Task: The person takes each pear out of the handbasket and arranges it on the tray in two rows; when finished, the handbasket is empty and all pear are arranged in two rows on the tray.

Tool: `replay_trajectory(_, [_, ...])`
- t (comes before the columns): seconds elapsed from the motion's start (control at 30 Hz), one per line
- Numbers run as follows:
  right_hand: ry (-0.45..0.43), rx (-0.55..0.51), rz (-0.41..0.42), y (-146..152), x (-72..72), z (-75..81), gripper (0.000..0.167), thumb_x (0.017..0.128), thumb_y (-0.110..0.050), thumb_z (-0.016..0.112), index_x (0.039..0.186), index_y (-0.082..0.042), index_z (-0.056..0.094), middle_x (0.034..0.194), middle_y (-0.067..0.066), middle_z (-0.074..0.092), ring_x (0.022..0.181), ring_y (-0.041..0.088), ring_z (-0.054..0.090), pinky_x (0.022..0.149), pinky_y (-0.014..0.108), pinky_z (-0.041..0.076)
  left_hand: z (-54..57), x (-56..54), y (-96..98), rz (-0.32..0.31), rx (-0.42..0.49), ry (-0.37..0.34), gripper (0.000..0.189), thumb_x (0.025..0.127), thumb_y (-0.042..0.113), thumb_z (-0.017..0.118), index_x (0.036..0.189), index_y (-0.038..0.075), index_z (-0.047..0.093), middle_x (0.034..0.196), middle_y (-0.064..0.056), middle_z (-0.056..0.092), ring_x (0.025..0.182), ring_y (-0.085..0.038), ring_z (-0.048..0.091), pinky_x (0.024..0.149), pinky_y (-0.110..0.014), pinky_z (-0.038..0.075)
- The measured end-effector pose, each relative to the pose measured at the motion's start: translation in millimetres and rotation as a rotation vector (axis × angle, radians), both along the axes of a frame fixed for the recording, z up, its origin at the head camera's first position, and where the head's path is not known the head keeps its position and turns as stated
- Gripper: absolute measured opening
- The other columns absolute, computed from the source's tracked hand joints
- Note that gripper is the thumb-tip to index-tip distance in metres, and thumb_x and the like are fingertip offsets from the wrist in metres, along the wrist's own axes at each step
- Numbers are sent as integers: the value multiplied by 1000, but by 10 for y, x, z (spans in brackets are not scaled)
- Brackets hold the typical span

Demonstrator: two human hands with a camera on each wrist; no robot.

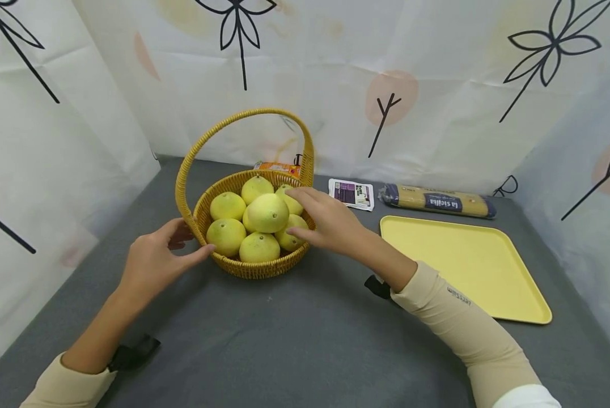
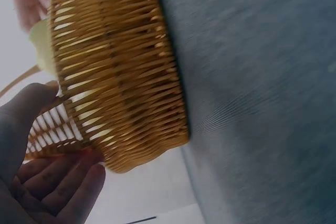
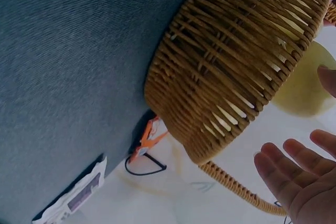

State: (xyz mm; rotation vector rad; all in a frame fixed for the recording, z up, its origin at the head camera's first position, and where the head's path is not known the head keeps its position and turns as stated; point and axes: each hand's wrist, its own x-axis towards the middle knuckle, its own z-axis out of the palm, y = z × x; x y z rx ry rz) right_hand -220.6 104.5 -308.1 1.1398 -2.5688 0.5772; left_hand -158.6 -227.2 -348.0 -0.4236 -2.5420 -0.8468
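Observation:
A yellow wicker basket with a tall arched handle stands on the grey table, heaped with several pale yellow-green fruits like grapefruits. My left hand grips its left side by the handle's foot; in the left wrist view the thumb lies at the rim and the fingers sit behind the woven wall. On the heap's right side hovers my right hand, thumb and fingers spread near the topmost fruit. In the right wrist view its fingers are apart, with nothing gripped.
Right of the basket lies a yellow tray. Behind it is a pasta packet, beside a white and purple sachet. An orange packet sits behind the basket. Patterned white cloth closes off the back and sides.

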Motion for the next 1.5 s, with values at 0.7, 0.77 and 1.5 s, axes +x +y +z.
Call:
replay_trajectory(0.7, [-49,-124,146,-282,-111,-73,69,80,-13,87,140,-1,54,140,14,53,130,24,49,111,32,42,-295,-77,-10,-31,157,130,50,74,16,91,119,5,71,105,-11,74,90,-34,71,80,-45,57])
replay_trajectory(0.77, [-56,-139,149,-278,-101,-67,67,80,-14,86,139,-1,55,139,14,54,129,24,49,110,33,42,-302,-71,-15,-26,156,135,50,74,16,91,118,5,71,105,-11,74,90,-34,71,80,-43,57])
replay_trajectory(1.5, [-297,-513,-33,204,-39,173,61,84,-17,82,138,-7,58,135,9,53,111,24,58,85,39,61,-302,-69,-31,-39,173,152,51,74,14,90,120,5,71,108,-10,73,90,-34,71,84,-7,50])
